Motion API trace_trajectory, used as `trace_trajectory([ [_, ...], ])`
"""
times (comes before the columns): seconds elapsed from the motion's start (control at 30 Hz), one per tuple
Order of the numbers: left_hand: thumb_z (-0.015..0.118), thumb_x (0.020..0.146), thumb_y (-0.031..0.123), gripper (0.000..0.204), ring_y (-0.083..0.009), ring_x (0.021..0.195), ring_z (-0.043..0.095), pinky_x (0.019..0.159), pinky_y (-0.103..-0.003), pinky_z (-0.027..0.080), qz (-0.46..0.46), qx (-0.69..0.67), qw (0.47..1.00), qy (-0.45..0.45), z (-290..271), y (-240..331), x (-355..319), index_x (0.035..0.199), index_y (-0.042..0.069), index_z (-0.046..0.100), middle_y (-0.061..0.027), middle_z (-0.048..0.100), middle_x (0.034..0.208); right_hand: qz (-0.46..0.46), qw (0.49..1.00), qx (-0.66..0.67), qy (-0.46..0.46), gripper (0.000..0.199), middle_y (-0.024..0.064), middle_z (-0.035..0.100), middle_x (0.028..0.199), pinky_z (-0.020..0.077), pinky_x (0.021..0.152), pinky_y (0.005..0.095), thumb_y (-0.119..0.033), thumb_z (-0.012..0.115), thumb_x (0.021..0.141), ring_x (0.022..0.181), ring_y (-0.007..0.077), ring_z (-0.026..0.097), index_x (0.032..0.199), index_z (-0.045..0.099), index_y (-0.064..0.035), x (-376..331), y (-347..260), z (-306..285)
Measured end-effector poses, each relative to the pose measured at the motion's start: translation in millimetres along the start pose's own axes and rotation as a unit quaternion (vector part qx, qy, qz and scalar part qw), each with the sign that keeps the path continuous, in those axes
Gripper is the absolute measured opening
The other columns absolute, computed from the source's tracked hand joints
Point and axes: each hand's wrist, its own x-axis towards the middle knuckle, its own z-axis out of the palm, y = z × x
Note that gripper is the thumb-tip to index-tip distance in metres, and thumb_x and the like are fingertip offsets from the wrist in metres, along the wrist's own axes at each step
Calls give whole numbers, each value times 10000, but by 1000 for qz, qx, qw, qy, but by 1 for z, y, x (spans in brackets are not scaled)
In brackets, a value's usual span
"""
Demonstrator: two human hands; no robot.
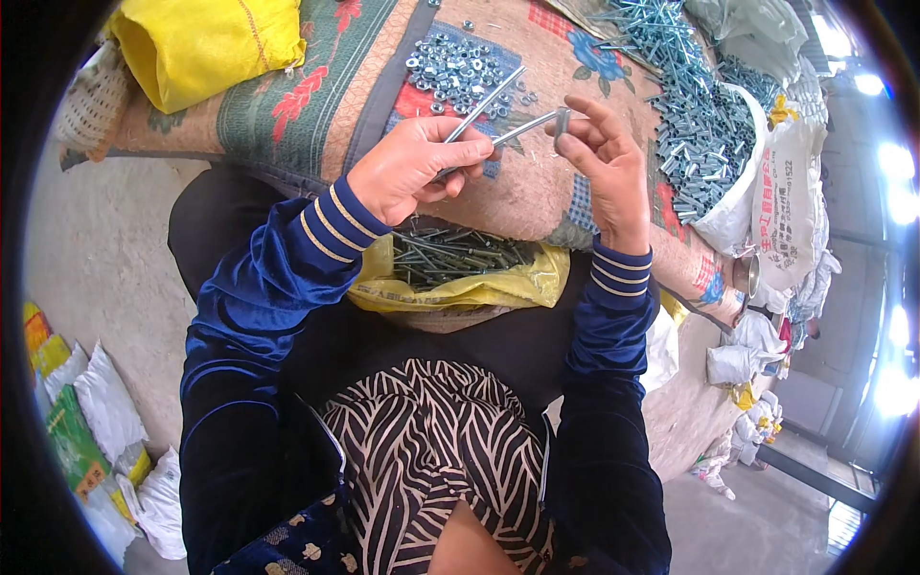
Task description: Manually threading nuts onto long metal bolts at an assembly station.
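My left hand point(407, 171) is closed around two thin metal rods point(493, 102), which stick out from between thumb and fingers and fan apart. The nearer rod point(524, 128) points toward my right hand point(611, 171). There the thumb and fingers pinch a short grey metal sleeve point(562, 123) at that rod's tip. Whether the rod enters the sleeve, I cannot tell. Just beyond my left hand lies a pile of hex nuts point(458, 69) on the patterned cloth. Below both hands, a yellow sack point(546, 278) by my lap holds many long bolts point(450, 257).
A heap of short metal sleeves point(704, 153) fills an opened white sack point(733, 225) on the right. Long shiny bolts point(652, 34) lie farther back. At the far left rests a yellow bag point(206, 48) on the patterned quilt point(316, 86). Packed bags point(107, 402) stand on the floor.
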Motion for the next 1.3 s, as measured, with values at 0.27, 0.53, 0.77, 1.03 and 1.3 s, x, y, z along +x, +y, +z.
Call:
trace_trajectory([
  [0.27,620,900,205,205,-1,490,480,377,-119,292,-10,-7,1000,-5,-2,3,-2,979,15,613,20,568,720,16,994,105,-11,358,140,649,1008,543,759,287,-48,617,870,915,191,644,1197,504,42,1,5,-9],
  [0.53,621,900,230,223,2,502,476,383,-121,296,-10,9,1000,-9,0,3,-2,979,22,615,32,565,720,58,985,162,-20,310,140,653,981,548,731,278,-91,612,885,877,189,651,1155,519,28,1,6,-21],
  [0.77,617,903,235,228,4,504,477,386,-117,300,-12,5,1000,-19,-3,2,-2,984,22,612,34,565,722,29,990,133,18,269,126,662,960,542,711,276,-95,597,895,805,167,655,1131,553,25,1,2,-10],
  [1.03,618,902,236,231,6,495,484,369,-114,288,-14,8,1000,-14,0,4,-2,990,22,612,32,568,724,66,984,164,-28,311,121,661,967,532,735,271,-108,611,890,843,158,644,1168,545,16,-1,7,-22],
  [1.3,621,900,228,230,0,489,484,375,-118,295,-17,-2,1000,-12,1,5,-4,986,14,615,27,570,721,-11,996,84,0,267,53,659,1026,459,824,240,-68,601,892,924,123,598,1151,608,-6,-5,2,-10],
])
